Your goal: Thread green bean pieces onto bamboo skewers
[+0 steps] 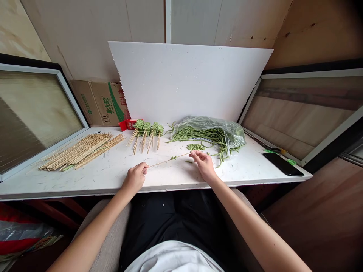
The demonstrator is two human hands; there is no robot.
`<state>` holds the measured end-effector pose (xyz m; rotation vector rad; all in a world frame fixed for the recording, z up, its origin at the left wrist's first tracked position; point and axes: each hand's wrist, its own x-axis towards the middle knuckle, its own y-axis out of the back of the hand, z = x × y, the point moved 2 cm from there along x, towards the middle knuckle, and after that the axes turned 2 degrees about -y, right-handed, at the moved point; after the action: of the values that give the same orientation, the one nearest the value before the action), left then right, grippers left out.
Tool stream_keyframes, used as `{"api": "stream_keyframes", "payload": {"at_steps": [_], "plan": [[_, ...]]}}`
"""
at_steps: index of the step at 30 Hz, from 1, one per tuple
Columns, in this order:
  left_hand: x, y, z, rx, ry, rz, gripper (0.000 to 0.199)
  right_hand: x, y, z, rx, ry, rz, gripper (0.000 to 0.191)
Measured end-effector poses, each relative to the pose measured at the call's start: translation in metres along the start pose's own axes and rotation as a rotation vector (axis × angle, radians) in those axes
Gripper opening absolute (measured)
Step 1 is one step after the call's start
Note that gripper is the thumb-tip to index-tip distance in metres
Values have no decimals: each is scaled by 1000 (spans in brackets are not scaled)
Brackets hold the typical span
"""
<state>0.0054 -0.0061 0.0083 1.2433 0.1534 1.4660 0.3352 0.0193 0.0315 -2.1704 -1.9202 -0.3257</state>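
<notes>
A thin wooden skewer (pixel 161 163) runs between my hands above the white table, with a small green bean piece (pixel 173 158) on it. My left hand (pixel 136 175) pinches the skewer's left end. At its other end the fingers of my right hand (pixel 202 160) are closed on the skewer tip, perhaps with a bean piece too small to make out. Just behind my right hand lies a small pile of cut green pieces (pixel 195 147). Long green beans (pixel 195 133) stick out of a clear plastic bag (pixel 235 132) farther back.
Bare skewers (pixel 82 150) lie in a heap at the left. Several filled skewers (pixel 146 130) are stacked near a red box (pixel 130 124) and a cardboard box (pixel 99 102). A black phone (pixel 282 164) lies at the right; a white board (pixel 187 81) stands behind.
</notes>
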Motion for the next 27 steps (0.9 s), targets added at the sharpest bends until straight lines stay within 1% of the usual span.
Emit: {"api": "stream_keyframes", "payload": {"at_steps": [4, 9, 13, 19, 23, 27], "plan": [[0, 0, 0, -6, 20, 30, 30, -1, 0, -1, -40, 2, 1, 40], [1, 0, 1, -2, 43, 58, 26, -1, -1, 1, -72, -5, 2, 45], [1, 0, 2, 31, 54, 76, 24, -2, -3, 5, -13, -56, 3, 47], [1, 0, 4, 37, 43, 60, 24, 0, -4, 10, 60, -126, 20, 47], [1, 0, 2, 31, 29, 49, 24, 0, -3, 12, 58, -109, 8, 47], [1, 1, 2, 25, 24, 26, 26, -2, -3, 10, 32, -49, -2, 44]]}}
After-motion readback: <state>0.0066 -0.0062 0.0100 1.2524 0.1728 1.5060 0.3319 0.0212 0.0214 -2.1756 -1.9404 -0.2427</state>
